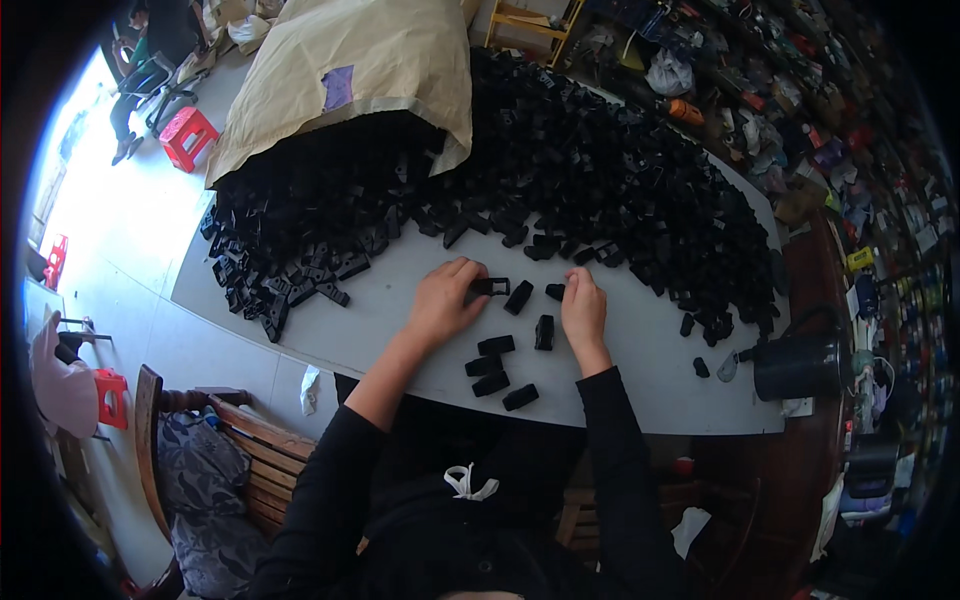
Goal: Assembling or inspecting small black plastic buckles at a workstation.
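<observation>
My left hand (450,296) is closed around a black plastic part with a rectangular opening (494,286), held just above the grey-white tabletop (400,262). To its right, my right hand (584,308) pinches a small black plastic piece (555,291) between thumb and fingers. Between the hands lie a loose black block (518,297) and another black block standing lengthwise (544,332). Nearer to me, several similar black blocks (489,383) lie in a loose group. The fingers partly hide both held pieces.
A large heap of black plastic parts (600,170) covers the table's far side, spilling from a big tan paper sack (370,60). A black mug-like container (795,368) stands at the right edge. Cluttered shelves (790,120) line the right; a wooden bench (262,455) is at left.
</observation>
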{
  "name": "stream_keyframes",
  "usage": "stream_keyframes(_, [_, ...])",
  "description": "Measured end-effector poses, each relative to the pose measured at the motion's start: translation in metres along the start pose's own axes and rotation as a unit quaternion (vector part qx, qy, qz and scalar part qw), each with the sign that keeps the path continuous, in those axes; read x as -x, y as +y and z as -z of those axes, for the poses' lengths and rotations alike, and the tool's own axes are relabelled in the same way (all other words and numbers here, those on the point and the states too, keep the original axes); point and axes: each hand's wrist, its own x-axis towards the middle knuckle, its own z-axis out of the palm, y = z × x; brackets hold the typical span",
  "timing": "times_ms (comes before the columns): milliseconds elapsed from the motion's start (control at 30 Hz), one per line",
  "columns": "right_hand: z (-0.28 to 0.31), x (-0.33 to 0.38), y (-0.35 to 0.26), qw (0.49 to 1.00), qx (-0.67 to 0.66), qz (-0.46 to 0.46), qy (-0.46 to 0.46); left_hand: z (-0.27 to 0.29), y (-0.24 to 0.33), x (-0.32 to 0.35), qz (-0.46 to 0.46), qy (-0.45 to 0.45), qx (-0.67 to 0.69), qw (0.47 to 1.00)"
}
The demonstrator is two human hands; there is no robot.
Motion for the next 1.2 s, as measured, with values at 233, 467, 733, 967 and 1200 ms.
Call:
stream_keyframes(233, [0.033, 0.002, -0.018, 0.979, 0.179, -0.013, -0.092, 0.000, -0.007, 0.003, -0.004, 0.010, 0.011, 1.000])
stream_keyframes(467, [0.028, 0.014, -0.017, 0.988, -0.045, 0.114, -0.093, 0.003, -0.007, 0.002, -0.016, -0.009, 0.020, 1.000])
stream_keyframes(733, [-0.013, 0.009, -0.051, 0.927, -0.110, 0.341, -0.112, 0.001, -0.010, 0.002, -0.035, 0.000, 0.066, 0.997])
stream_keyframes(967, [-0.016, 0.015, -0.041, 0.930, -0.079, 0.356, -0.050, 0.004, -0.016, 0.005, -0.026, -0.020, 0.074, 0.997])
stream_keyframes(1200, [-0.011, 0.015, -0.044, 0.954, -0.154, 0.244, -0.082, 0.002, -0.011, 0.001, -0.037, -0.008, 0.077, 0.996])
